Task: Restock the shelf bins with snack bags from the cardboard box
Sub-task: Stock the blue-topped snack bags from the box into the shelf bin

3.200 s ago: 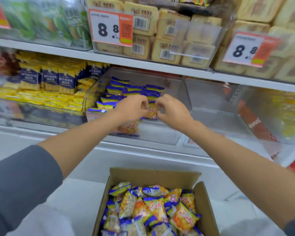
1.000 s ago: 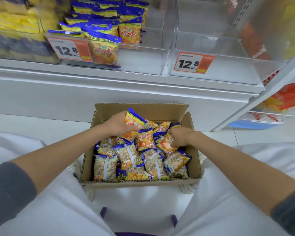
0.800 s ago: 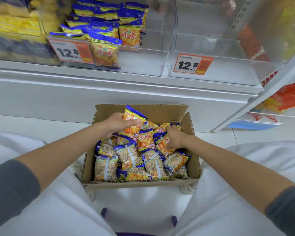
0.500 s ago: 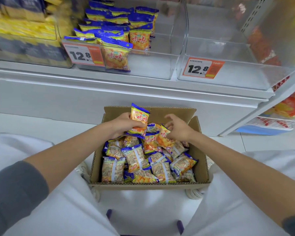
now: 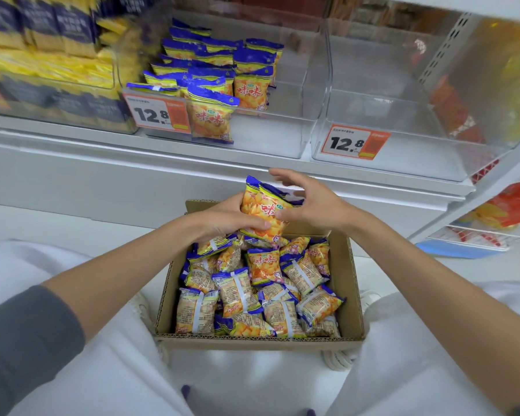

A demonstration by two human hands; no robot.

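An open cardboard box (image 5: pixel 254 341) sits on the floor between my knees, filled with several orange-and-blue snack bags (image 5: pixel 263 265). My left hand (image 5: pixel 222 219) grips two of these snack bags (image 5: pixel 260 205) stacked upright above the box's far edge. My right hand (image 5: pixel 315 204) is beside them, its thumb touching the front bag and its fingers spread loosely over the top. On the shelf above, a clear bin (image 5: pixel 282 142) holds rows of the same bags (image 5: pixel 212 120) along its left side.
A second clear bin (image 5: pixel 403 124) stands to the right with nothing in it. Both bins carry orange 12.8 price tags (image 5: pixel 354 142). Yellow and blue packs (image 5: pixel 51 70) fill the bin on the left. A white shelf base (image 5: pixel 102 175) runs behind the box.
Both hands came down from the shelf bin to the box. My left hand picked up a bag, my right hand brought a second one against it, and the pair rose above the box.
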